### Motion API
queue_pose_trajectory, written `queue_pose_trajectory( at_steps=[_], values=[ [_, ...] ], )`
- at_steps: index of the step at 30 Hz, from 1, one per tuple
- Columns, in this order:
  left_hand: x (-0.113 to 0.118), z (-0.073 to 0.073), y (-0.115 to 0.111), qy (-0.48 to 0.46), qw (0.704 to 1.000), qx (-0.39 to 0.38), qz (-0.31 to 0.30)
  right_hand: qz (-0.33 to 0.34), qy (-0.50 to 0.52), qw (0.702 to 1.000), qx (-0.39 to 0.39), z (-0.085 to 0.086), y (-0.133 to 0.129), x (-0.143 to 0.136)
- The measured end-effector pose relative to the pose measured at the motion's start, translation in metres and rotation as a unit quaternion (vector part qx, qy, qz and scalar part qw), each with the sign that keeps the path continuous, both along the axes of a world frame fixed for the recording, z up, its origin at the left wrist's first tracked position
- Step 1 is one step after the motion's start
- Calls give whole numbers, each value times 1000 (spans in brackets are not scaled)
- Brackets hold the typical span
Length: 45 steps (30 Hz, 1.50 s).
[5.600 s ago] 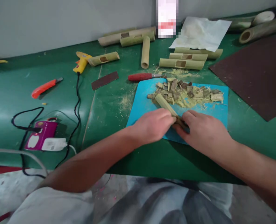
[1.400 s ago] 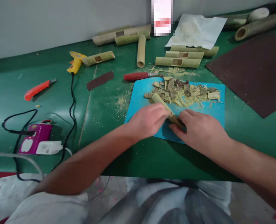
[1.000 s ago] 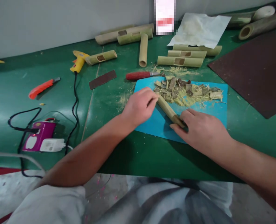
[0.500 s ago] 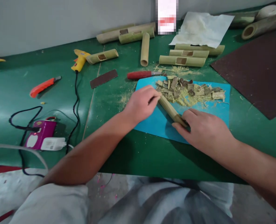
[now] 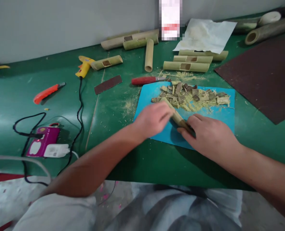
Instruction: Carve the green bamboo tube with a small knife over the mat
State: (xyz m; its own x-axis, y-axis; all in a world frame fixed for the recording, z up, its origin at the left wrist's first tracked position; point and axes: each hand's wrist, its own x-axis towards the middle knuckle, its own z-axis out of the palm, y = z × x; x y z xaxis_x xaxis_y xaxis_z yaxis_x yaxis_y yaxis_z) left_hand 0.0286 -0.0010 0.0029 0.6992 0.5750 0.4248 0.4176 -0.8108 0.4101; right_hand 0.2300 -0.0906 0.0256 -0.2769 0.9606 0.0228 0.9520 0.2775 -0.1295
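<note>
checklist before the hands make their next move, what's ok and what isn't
1. Right hand gripping the near end of the pale green bamboo tube: ok.
2. Left hand holding something: cannot tell, its fingers are blurred where they meet the tube.
3. Blue rectangular mat below the tube: ok.
4. Mat free of scraps: not ok, a pile of brown and green bamboo chips lies along its far side.
5. Red-handled metal tool away from both hands: ok, at the mat's far edge.
6. Orange utility knife blade retracted: cannot tell, its grey tip is too small.
</note>
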Motion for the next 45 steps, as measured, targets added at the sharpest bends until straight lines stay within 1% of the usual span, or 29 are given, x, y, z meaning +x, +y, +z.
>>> queue_pose_trajectory(
  at_steps=[2, 3, 6, 7, 10, 11, 14, 15, 18, 19, 20, 23, 24, 27, 28, 31, 32, 33, 36, 38, 40, 41, 43, 45],
  values=[
    [-2, 0, 3, -27, 998, 2, 61, -1, 1, 1000, 2, 0, 0, 0],
    [-3, -1, 4, -31, 997, -1, 72, -1, 1, 1000, 1, 1, 0, 0],
    [-3, -2, 4, -10, 1000, -13, 16, -2, 2, 1000, -12, 2, 1, 0],
    [-2, -2, 4, -9, 1000, -12, 10, -6, 0, 1000, -15, 2, 1, 0],
    [-1, -3, 4, -38, 998, 6, 54, -17, -8, 1000, -25, 3, 2, -1],
    [-1, -4, 4, -40, 998, 8, 51, -19, -11, 999, -28, 3, 2, -1],
    [-2, -5, 5, -17, 1000, 1, -10, -17, -10, 999, -30, 2, 2, -1],
    [-2, -5, 5, -17, 1000, 1, -9, -16, -8, 999, -27, 2, 2, -1],
    [-5, -5, 8, -48, 997, 5, 63, -17, -2, 1000, -20, 1, 1, 0],
    [-5, -5, 8, -54, 996, 4, 72, -16, -1, 1000, -19, 0, 1, 0],
    [-5, -5, 8, -55, 996, 1, 65, -15, 0, 1000, -17, 0, 1, 1],
    [-3, -5, 5, -42, 999, -17, 8, -12, 1, 1000, -11, -1, 1, 1],
    [-2, -6, 5, -43, 999, -18, 11, -12, 2, 1000, -9, -1, 1, 1],
    [-1, -5, 3, -44, 997, -4, 65, -8, 4, 1000, -2, -1, 1, 1],
    [0, -4, 1, -34, 997, -2, 63, -4, 3, 1000, 1, -1, 0, 1],
    [0, -3, -4, 5, 1000, -11, -23, 10, -8, 1000, 15, 0, -1, -1],
    [-1, -3, -4, 3, 999, -10, -33, 14, -14, 1000, 21, 0, -1, -1],
    [-2, -3, -2, -6, 1000, -6, -22, 18, -20, 999, 29, 1, -2, -1],
    [-8, -4, 9, -30, 998, 10, 49, 30, -36, 997, 56, 4, -5, 0],
    [-10, -5, 13, -25, 998, 15, 58, 38, -42, 996, 69, 4, -6, 1],
    [-9, -4, 8, -17, 999, 26, 43, 38, -44, 996, 73, 4, -7, 2],
    [-7, -3, 4, -6, 999, 31, 25, 36, -43, 996, 73, 4, -7, 2],
    [-3, -2, -6, 33, 998, 35, -28, 35, -41, 996, 73, 3, -6, 2],
    [-1, -2, -10, 73, 994, 30, -79, 40, -41, 995, 78, 2, -6, 1]
  ],
)
